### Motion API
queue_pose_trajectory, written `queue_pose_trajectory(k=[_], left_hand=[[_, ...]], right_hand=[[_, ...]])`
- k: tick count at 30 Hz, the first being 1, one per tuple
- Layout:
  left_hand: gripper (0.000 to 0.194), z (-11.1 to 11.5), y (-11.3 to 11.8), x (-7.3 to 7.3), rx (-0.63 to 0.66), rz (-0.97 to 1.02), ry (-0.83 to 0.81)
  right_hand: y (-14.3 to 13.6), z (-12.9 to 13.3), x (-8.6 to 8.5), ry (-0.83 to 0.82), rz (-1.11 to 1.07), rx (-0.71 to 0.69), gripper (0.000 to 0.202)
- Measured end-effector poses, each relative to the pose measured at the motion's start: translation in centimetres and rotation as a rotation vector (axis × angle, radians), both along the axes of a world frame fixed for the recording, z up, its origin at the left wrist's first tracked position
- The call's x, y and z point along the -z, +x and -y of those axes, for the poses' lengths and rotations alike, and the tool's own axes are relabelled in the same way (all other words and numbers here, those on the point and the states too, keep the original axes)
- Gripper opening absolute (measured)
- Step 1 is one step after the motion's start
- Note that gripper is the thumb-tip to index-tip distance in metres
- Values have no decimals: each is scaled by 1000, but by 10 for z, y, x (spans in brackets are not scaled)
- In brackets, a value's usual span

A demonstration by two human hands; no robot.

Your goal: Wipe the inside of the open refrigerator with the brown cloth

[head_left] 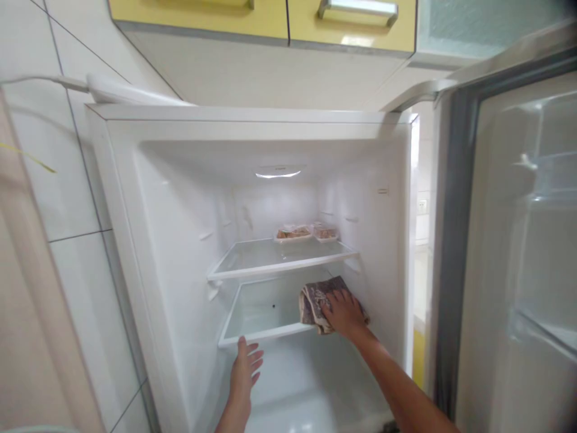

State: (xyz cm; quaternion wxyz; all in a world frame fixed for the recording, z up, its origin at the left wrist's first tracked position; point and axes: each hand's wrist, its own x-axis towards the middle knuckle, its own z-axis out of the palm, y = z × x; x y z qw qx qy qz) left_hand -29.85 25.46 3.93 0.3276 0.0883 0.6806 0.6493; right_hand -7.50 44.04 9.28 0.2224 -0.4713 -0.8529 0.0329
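My right hand [345,311] presses a folded brown patterned cloth [313,297] onto the right side of the lower glass shelf [252,307], inside the refrigerator. Its fingers lie spread over the cloth, which hangs a little over the white front trim. My left hand [246,367] is just below the front left of that shelf, fingers apart and nothing in them. Whether the thumb touches the trim I cannot tell. A small dark spot [273,306] shows through the lower shelf.
Above is the upper glass shelf [252,255], with two packs of food [293,233] at its back right. The refrigerator door [518,252] stands swung out on the right. Yellow cabinets [351,27] hang overhead, and a tiled wall [74,180] runs along the left.
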Motion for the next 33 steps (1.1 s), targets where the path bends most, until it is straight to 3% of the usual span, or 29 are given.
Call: queue_pose_trajectory(k=[3, 5, 7, 9, 12, 15, 18, 22, 27, 30, 33], left_hand=[[41, -7, 26, 9, 37, -45, -28], [36, -11, 50, 14, 174, -140, 14], [39, -14, 76, 10, 283, -324, 133], [37, -19, 102, -6, 331, -543, 235], [29, -36, 135, -43, 369, -851, 304], [21, -69, 156, -71, 402, -1148, 280], [34, -101, 163, -78, 447, -1397, 134], [33, -113, 149, -63, 354, -1526, 27], [30, -87, 109, -38, 194, -1660, 13], [33, -67, 80, -24, 87, -1793, -9], [33, -45, 53, -9, -47, -1912, -70]], right_hand=[[6, 11, 16, 63, -67, -28, 50], [13, 19, 39, 136, -177, -73, 49], [23, 28, 70, 214, -308, -110, 50], [34, 36, 105, 284, -430, -149, 54], [46, 43, 149, 276, -544, -118, 51], [50, 47, 167, 204, -596, -48, 49], [52, 50, 151, 155, -627, -23, 49], [41, 47, 89, 168, -564, -48, 53], [1, 23, 13, 42, -169, -43, 53], [-25, 3, -9, -63, -7, -6, 59], [-45, -18, -16, -70, 26, 1, 60]])
